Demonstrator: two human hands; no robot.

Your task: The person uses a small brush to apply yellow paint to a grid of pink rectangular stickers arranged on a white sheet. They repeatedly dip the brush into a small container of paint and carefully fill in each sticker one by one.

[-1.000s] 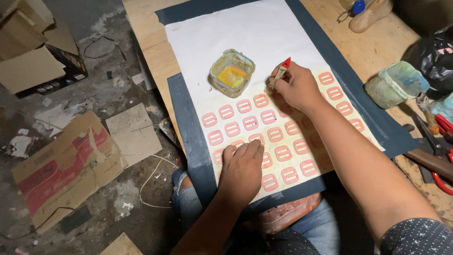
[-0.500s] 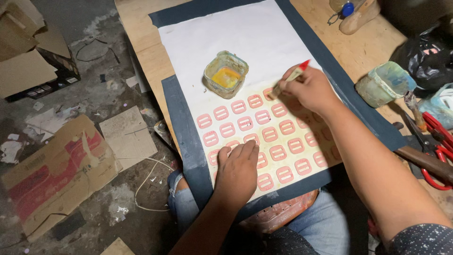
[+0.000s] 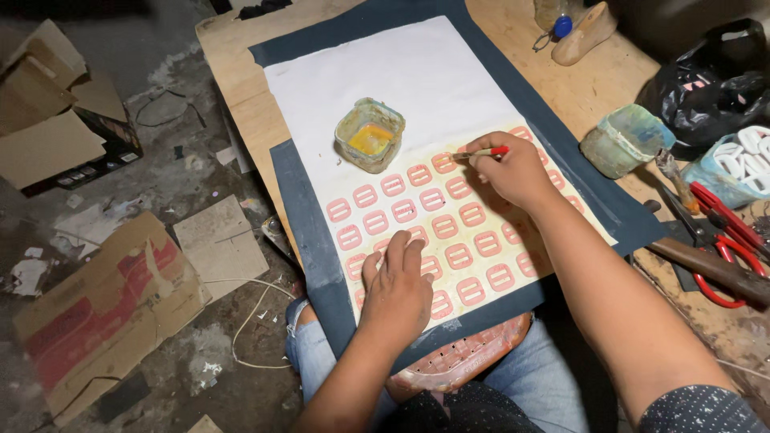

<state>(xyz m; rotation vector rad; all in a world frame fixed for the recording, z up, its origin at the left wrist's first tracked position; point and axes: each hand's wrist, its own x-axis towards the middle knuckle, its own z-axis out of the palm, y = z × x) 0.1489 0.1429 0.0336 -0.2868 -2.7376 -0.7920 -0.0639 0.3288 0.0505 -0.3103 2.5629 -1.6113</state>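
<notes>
A white sheet [image 3: 401,80] lies on a dark mat [image 3: 309,232] over a wooden board. Rows of several small pink rectangular pieces [image 3: 433,200] cover the sheet's near half. My right hand [image 3: 513,172] grips a thin red-handled brush [image 3: 481,152], its tip resting at the upper row of pieces. My left hand [image 3: 397,293] lies flat on the sheet's near edge, fingers spread over some pieces. A small square jar [image 3: 370,135] with yellow glue stands on the sheet just beyond the pieces, left of the brush.
A greenish tub [image 3: 624,140], red-handled scissors [image 3: 726,232], a hammer handle [image 3: 706,265], black plastic bags [image 3: 710,84] and a wooden shoe form [image 3: 584,34] crowd the board's right side. Cardboard scraps [image 3: 104,313] and wire litter the floor at left. A reddish tray [image 3: 465,357] rests on my lap.
My right hand has shifted the brush slightly left along the upper row of pink pieces. My left hand stays pressed on the sheet. The view has moved a little.
</notes>
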